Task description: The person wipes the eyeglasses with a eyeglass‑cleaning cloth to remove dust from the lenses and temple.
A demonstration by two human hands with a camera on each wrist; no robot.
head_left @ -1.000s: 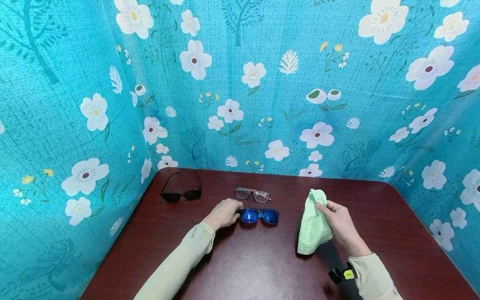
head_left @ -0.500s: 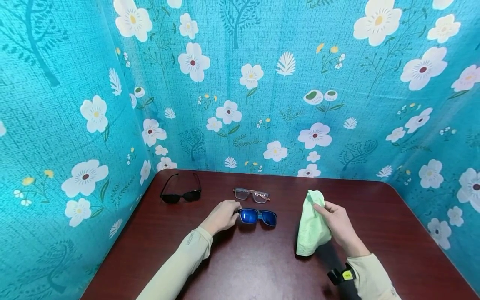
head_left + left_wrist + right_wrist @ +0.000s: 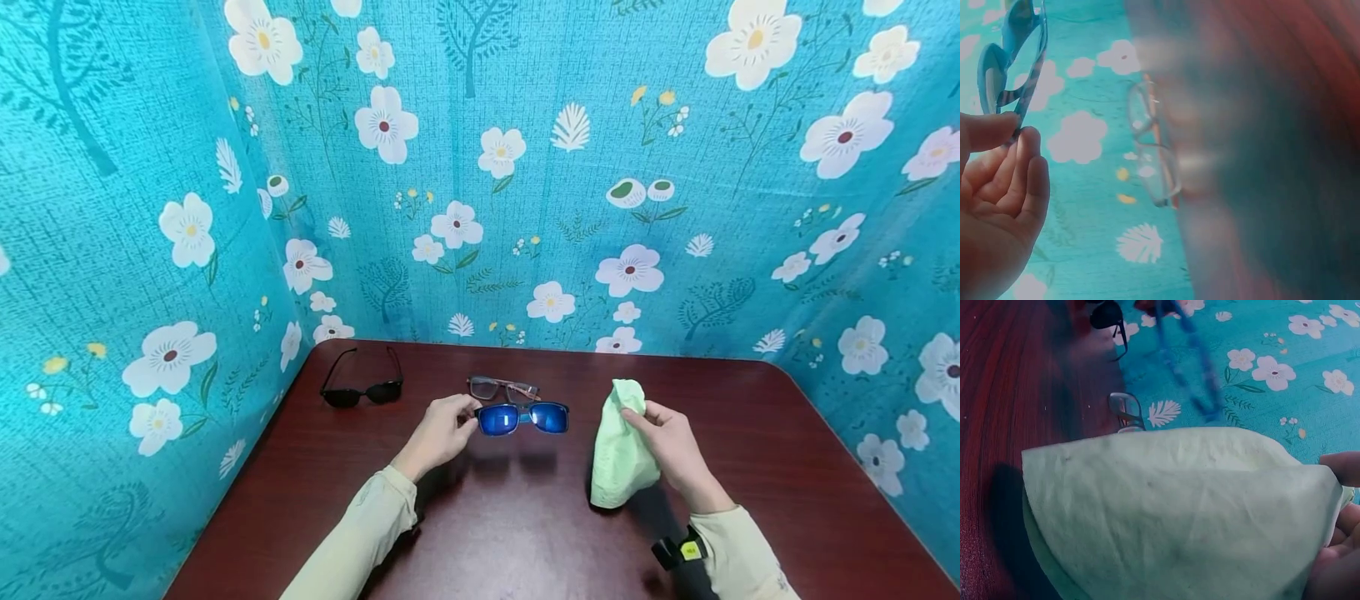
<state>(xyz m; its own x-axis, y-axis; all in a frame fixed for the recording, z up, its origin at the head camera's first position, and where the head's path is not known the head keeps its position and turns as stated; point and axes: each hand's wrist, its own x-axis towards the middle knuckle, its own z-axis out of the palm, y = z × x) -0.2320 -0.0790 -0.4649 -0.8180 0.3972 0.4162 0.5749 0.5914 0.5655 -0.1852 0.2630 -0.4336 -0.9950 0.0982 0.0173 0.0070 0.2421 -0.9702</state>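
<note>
Blue mirrored sunglasses (image 3: 549, 417) hang above the table, their shadow below them. My left hand (image 3: 438, 435) pinches them at one end of the frame between thumb and fingers, as the left wrist view shows at the sunglasses' corner (image 3: 1029, 94). My right hand (image 3: 677, 450) pinches the top of a pale green cloth (image 3: 622, 458), which droops down to its left. In the right wrist view the cloth (image 3: 1172, 506) fills the lower half, and the sunglasses (image 3: 1188, 362) appear blurred beyond it.
Clear-lensed eyeglasses (image 3: 483, 387) lie just behind the sunglasses. Black sunglasses (image 3: 363, 393) with unfolded temples sit at the far left of the dark red table (image 3: 510, 533). A blue flowered curtain (image 3: 480, 167) stands along the back and sides.
The left hand has lifted the blue sunglasses off the table, and a shadow now shows under them. The right hand and the cloth have barely moved.
</note>
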